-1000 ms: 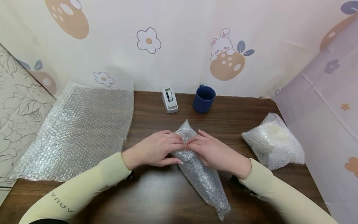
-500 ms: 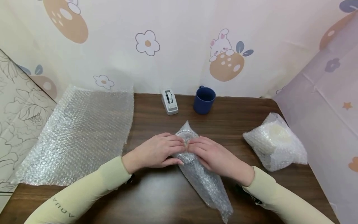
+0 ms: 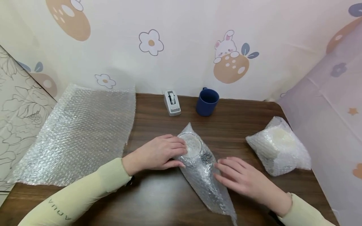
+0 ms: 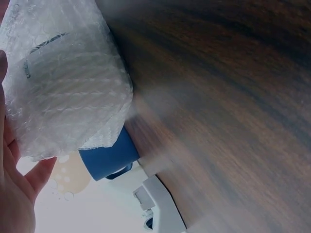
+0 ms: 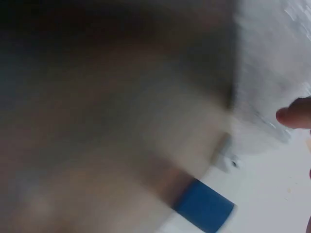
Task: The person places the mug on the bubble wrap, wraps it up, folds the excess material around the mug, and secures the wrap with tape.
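A bubble-wrapped bundle (image 3: 209, 180) lies slantwise on the table, a round end showing through the wrap near its top and a twisted tail at the near end. My left hand (image 3: 158, 152) holds the bundle at its upper left, fingers over the round end and thumb lower on the side. In the left wrist view, the wrapped bundle (image 4: 73, 92) is within that hand's grasp. My right hand (image 3: 246, 177) is just off the bundle's right side, fingers loosely extended with nothing held. The right wrist view is blurred, with one fingertip in front of the wrap (image 5: 267, 73).
A sheet of bubble wrap (image 3: 87, 131) lies flat at left. A tape dispenser (image 3: 172, 103) and a blue mug (image 3: 207, 102) stand at the back. Another bubble-wrapped package (image 3: 278, 146) sits at right. A patterned curtain (image 3: 181, 47) rises behind the wooden table (image 3: 158, 194).
My right hand has left the middle of the bundle and moved right and toward me, uncovering more of the round end. The left hand has stayed in place on the wrap.
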Demonstrator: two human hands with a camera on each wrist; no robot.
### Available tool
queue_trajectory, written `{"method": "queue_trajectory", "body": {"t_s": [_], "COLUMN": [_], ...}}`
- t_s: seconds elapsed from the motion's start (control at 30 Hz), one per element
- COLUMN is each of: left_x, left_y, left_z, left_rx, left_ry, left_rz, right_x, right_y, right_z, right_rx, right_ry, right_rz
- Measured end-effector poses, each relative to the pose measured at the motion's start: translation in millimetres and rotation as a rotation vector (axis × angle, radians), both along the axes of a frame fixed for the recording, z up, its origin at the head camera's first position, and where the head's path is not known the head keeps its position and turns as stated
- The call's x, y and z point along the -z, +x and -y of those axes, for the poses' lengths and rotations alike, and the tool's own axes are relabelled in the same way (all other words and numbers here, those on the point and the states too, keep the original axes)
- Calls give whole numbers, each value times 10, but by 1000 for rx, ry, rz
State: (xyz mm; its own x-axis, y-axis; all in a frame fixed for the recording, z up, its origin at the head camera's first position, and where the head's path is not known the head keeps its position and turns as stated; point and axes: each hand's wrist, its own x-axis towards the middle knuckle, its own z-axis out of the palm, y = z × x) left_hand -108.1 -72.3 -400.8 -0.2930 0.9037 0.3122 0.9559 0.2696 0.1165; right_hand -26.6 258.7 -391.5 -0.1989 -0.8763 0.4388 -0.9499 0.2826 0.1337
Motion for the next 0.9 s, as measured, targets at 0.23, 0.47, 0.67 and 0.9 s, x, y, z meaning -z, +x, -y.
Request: {"method": "queue_trajectory", "body": {"t_s": [0.23,0.47,0.67,0.9], "left_x": [-8,4,-3,-11], "left_y": [-3,7,88,178], "left_z": [-15,-30,-97,-213], "left_rx": [12,-4,-76,-188], "left_ry": [11,14,50,101], "left_rz": [15,25,9,-63], "right_x": [232,282,165,29], "right_y": [286,319,219,1], "right_z": [-165,-40,119,386], "right_rx": [52,70,13,-28], "right_ry": [86,11,-133,-343], "right_rz": [102,147,163,170]}}
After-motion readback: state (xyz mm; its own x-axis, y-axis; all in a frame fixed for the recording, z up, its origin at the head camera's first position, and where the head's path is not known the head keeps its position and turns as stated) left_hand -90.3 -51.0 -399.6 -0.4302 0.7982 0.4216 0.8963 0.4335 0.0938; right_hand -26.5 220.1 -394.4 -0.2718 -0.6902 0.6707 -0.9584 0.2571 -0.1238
